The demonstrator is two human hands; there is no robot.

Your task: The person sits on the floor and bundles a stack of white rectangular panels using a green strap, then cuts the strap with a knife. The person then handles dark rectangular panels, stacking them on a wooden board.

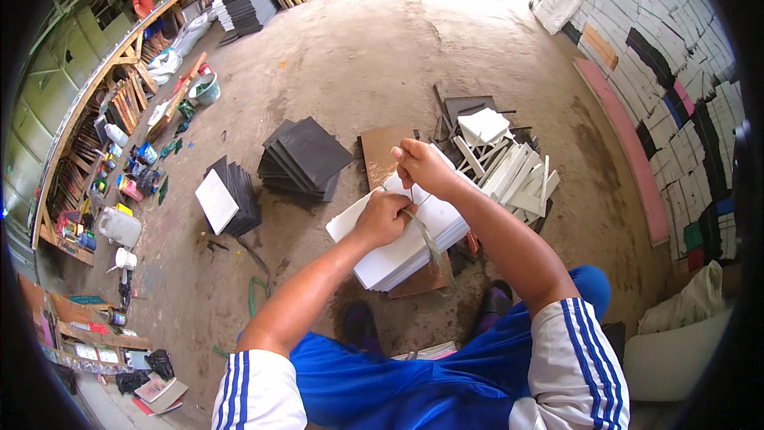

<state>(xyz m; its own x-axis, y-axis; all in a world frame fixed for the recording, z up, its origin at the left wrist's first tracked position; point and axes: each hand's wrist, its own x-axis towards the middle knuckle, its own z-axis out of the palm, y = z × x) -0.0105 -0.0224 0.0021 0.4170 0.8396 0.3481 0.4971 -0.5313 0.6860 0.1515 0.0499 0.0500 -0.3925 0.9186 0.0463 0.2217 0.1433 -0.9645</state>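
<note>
Between my feet and the far piles lies a stack of white sheets (398, 259), on a brown board (383, 147) that shows beyond and below it. A pale greenish strap (432, 243) runs across the stack and hangs over its near side. My left hand (384, 219) is closed on the strap, low over the sheets. Raised a little farther off, my right hand (427, 167) is closed too, pulling up a thin dark strand that seems to be the strap's other end. The part between the hands is mostly hidden by my fingers.
Black sheets (306, 158) are piled to the left, beside another dark stack (231, 195) topped with white. White offcuts (517, 179) lie heaped on the right. A bucket (205, 89) and jerrycan (119, 227) stand far left. Stacked sheets (676, 72) line the right wall. Other people are in the distance.
</note>
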